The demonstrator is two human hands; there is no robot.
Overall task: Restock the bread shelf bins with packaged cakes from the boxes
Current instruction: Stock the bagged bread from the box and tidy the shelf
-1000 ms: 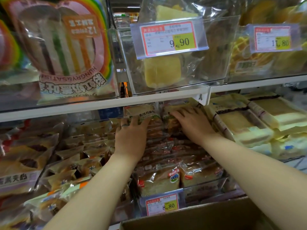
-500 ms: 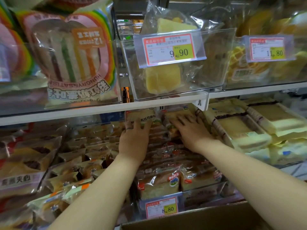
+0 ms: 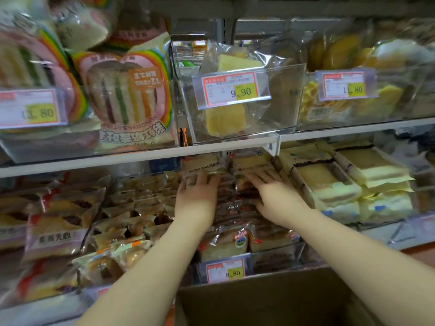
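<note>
Both hands are far inside the clear plastic bin [image 3: 275, 260] in the middle of the lower shelf, and neither forms a closed grip. The left hand [image 3: 196, 198] lays straight fingers flat on a tan-labelled cake pack [image 3: 203, 166], and the right hand [image 3: 276, 196] does the same, fingers spread, on the twin pack [image 3: 254, 164] just to its right. The two packs sit side by side at the far end of the bin, tucked under the white shelf edge [image 3: 117, 158]. They lie on top of rows of like cakes that fill the bin down to its near wall, where an 8.80 price tag [image 3: 226, 271] hangs. The flat palms look meant to press and square the packs rather than lift them: the film wrappers are glossy, crinkled and slippery, and the sponge inside looks soft enough to crush if pinched. Near the person, below the bin, stands an open brown cardboard box [image 3: 270, 300], its matt inside in shadow.
</note>
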